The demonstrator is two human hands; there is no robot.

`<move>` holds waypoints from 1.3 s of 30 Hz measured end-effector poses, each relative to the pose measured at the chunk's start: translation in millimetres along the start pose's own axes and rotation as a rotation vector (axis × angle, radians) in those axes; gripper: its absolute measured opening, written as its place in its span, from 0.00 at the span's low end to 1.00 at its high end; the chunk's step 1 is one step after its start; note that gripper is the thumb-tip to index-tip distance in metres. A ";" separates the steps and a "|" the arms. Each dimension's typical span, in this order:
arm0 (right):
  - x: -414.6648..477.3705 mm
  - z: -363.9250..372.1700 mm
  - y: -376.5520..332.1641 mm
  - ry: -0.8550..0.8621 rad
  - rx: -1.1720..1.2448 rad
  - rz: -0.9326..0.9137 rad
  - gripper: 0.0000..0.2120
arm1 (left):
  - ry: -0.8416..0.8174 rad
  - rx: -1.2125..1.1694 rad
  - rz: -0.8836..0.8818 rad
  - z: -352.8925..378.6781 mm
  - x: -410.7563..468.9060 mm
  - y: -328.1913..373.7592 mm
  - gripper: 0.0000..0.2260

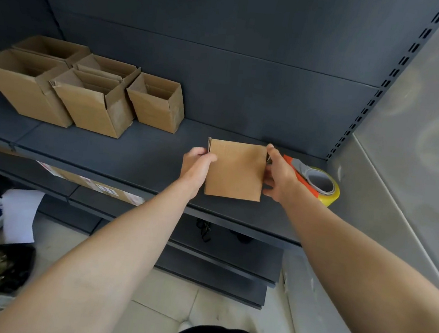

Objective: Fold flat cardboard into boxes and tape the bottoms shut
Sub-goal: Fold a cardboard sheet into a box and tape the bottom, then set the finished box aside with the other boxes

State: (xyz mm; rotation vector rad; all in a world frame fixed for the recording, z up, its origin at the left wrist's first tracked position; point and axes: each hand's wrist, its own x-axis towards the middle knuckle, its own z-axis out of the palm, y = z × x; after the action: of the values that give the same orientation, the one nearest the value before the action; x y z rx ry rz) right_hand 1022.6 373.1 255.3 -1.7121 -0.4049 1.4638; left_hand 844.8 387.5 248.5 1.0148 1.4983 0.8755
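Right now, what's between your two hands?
The cardboard, gripped by the left hand and right hand at its side edges; the head view shows it.

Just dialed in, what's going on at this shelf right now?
A person holds a flat cardboard piece above the dark shelf, the left hand gripping its left edge and the right hand its right edge. It has not been opened into a box yet. A tape dispenser lies on the shelf just beside the right hand, untouched. A cluster of open-topped boxes stands at the shelf's left end.
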 end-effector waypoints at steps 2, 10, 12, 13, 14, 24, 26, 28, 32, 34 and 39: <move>-0.6 2.5 -1.2 0.035 -0.015 0.005 0.30 | 0.029 0.008 -0.061 3.1 1.6 6.8 0.23; -0.6 10.4 -3.0 0.043 -0.077 -0.034 0.14 | 0.071 0.070 -0.143 -4.0 15.7 11.7 0.17; -0.2 14.5 -4.4 0.040 -0.133 -0.088 0.15 | 0.028 0.038 -0.128 -8.1 16.8 11.2 0.15; 0.3 16.6 -4.1 0.047 -0.151 -0.113 0.16 | 0.015 0.029 -0.124 -10.3 17.3 10.8 0.14; 1.4 18.7 -3.8 0.062 -0.162 -0.133 0.18 | 0.004 0.024 -0.120 -12.5 18.2 9.8 0.12; 16.0 39.1 -7.6 0.277 -0.346 -0.267 0.28 | -0.175 0.003 -0.137 -23.3 77.9 -33.2 0.35; 14.1 48.9 -15.7 0.313 -0.333 -0.233 0.27 | -0.180 -0.024 -0.134 -28.4 74.0 -25.8 0.35; 14.0 62.4 -24.4 0.293 -0.285 -0.199 0.25 | -0.141 -0.057 -0.123 -35.9 51.8 0.1 0.33; 23.2 94.8 -37.6 0.175 -0.249 -0.176 0.25 | -0.022 -0.131 -0.106 -54.4 56.3 24.1 0.31; 27.9 114.6 -44.8 0.118 -0.263 -0.147 0.26 | 0.037 -0.172 -0.110 -69.7 66.1 26.2 0.29; 40.2 177.7 -57.5 -0.055 -0.240 -0.126 0.31 | 0.236 -0.270 -0.106 -121.2 86.5 26.6 0.27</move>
State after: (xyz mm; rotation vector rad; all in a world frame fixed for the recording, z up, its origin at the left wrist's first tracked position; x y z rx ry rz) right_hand 883.9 503.0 275.6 -1.7991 -0.7301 1.4182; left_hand 723.5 477.0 260.5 0.6456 1.5618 1.1162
